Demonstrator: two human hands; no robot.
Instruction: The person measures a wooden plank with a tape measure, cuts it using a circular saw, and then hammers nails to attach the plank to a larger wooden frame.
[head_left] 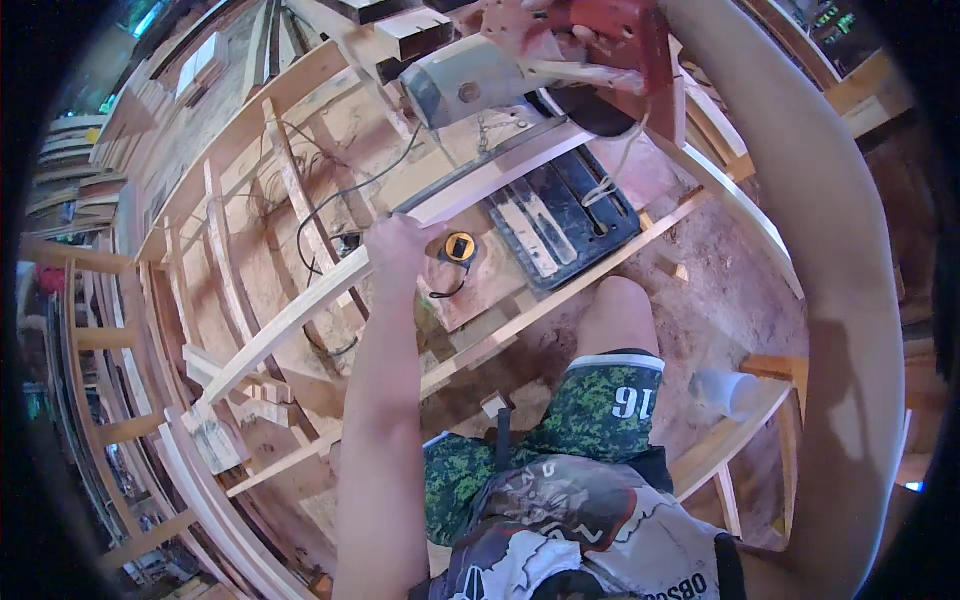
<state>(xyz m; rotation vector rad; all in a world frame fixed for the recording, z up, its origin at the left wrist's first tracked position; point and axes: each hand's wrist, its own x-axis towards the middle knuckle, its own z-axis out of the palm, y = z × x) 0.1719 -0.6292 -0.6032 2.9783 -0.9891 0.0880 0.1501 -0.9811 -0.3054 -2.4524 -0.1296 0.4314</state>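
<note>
My left hand (pixel 396 247) is closed around a long pale wooden plank (pixel 300 312) that runs from lower left up toward the saw. At the top, my right hand (pixel 560 35) grips the red handle of a chop saw (pixel 520 65) with a grey motor; my right arm sweeps up the right side. The plank's far end lies on the saw's black base (pixel 560 215), under the blade. A yellow tape measure (pixel 460 246) sits just right of my left hand.
Curved wooden ribs and slats (pixel 230 270) of a hull-like frame surround me, with stacked planks (pixel 70 160) at left. A black power cord (pixel 330 210) loops over the sawdust floor. A white plastic cup (pixel 728 392) rests on a wooden ledge at right.
</note>
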